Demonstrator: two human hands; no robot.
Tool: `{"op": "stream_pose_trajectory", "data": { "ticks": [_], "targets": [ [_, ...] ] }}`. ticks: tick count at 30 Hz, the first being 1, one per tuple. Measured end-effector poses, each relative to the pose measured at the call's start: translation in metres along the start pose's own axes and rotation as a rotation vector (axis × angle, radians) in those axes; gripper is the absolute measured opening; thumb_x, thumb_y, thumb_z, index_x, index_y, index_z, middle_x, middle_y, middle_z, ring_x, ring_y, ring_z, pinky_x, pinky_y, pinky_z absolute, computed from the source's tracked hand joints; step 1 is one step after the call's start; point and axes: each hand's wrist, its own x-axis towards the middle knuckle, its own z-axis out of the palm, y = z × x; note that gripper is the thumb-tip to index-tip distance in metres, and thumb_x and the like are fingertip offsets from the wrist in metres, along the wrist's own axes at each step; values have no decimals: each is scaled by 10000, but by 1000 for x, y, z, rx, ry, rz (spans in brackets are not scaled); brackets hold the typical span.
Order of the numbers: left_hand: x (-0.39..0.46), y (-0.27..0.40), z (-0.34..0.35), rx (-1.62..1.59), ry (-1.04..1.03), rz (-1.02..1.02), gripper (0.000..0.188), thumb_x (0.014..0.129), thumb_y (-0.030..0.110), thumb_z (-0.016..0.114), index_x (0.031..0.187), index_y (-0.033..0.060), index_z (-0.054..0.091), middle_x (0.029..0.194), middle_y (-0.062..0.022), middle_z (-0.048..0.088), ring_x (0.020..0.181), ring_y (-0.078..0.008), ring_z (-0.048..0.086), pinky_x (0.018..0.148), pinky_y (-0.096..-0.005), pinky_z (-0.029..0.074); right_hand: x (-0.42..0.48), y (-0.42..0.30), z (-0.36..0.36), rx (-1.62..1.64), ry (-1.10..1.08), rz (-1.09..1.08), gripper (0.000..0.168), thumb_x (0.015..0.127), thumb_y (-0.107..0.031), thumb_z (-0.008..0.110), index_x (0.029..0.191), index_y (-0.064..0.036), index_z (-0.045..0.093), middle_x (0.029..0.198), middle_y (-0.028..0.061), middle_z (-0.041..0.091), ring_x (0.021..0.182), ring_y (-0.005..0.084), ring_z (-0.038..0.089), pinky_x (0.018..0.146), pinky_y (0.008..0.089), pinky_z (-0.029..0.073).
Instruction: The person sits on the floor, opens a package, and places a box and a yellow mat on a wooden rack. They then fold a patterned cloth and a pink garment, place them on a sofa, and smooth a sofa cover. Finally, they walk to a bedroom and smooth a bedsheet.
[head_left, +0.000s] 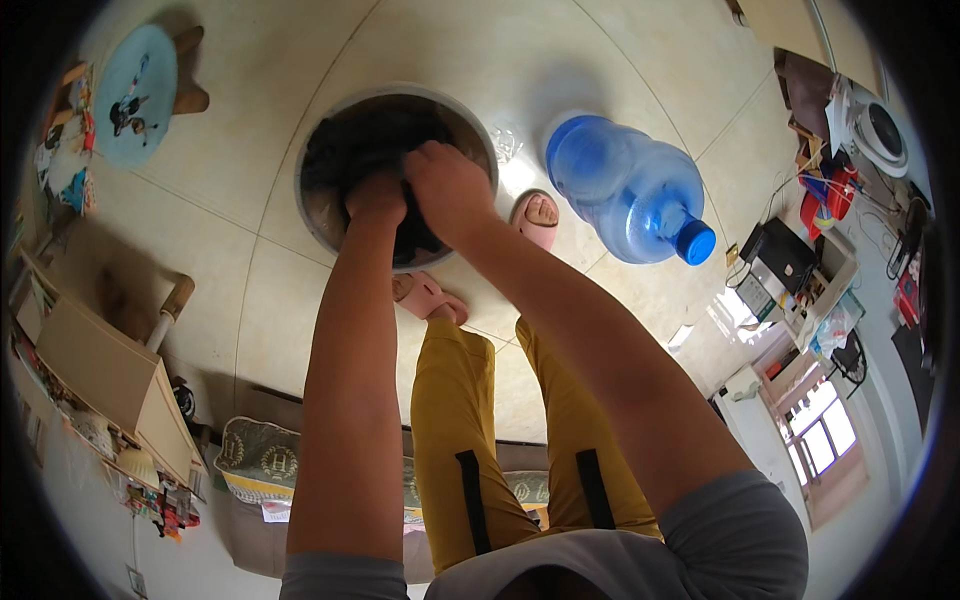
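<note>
A round metal basin (491, 161) stands on the tiled floor before me, with dark, wet-looking cloth (337, 154) in it. My left hand (377, 196) reaches down into the basin, its fingers hidden in the dark cloth. Beside it, my right hand (446, 184) is at the cloth too, knuckles up and fingers curled, fingertips out of sight. Whether either hand grips the cloth is not clear. To the right of the basin a large blue plastic water bottle (626, 187) lies on its side, its cap (695, 242) on.
At the upper left is a stool with a light blue round seat (135, 97). My feet in pink slippers (424, 296) are close to the basin. A cabinet (101, 360) stands at the left, a sofa (262, 540) behind my legs, and a cluttered shelf (832, 300) at the right.
</note>
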Motion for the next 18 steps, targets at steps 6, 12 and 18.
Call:
{"op": "stream_pose_trajectory", "data": {
  "ticks": [6, 12, 18],
  "targets": [
    [-46, 23, -26, -10, 157, 28, 409, 826, 190, 531, 1221, 101, 473, 1243, -140, 484, 1126, -302, 481, 904, -391, 420, 16, -2, 21, -144, -123, 83, 153, 692, -100, 550, 820, -67, 626, 856, 104, 592, 829, 267, 569, 657, 310, 490],
    [-206, 5, -10, -181, 502, 351, 658, 757, 126, 623, 1311, -34, 307, 1312, -212, 401, 1200, -382, 377, 999, -443, 282, -13, -5, -13, 294, 313, 22, 261, 743, -44, 538, 997, -51, 598, 870, 94, 622, 845, 232, 594, 688, 341, 488],
    [-345, 4, 90, -457, -154, 158, 505, 759, 176, 597, 1194, -23, 433, 1262, -214, 415, 1196, -383, 362, 1001, -472, 271, -79, 109, 24, 474, 270, 726, 379, 755, -90, 599, 1125, -90, 517, 1160, 126, 494, 891, 290, 596, 746, 397, 489]
  ]
}}
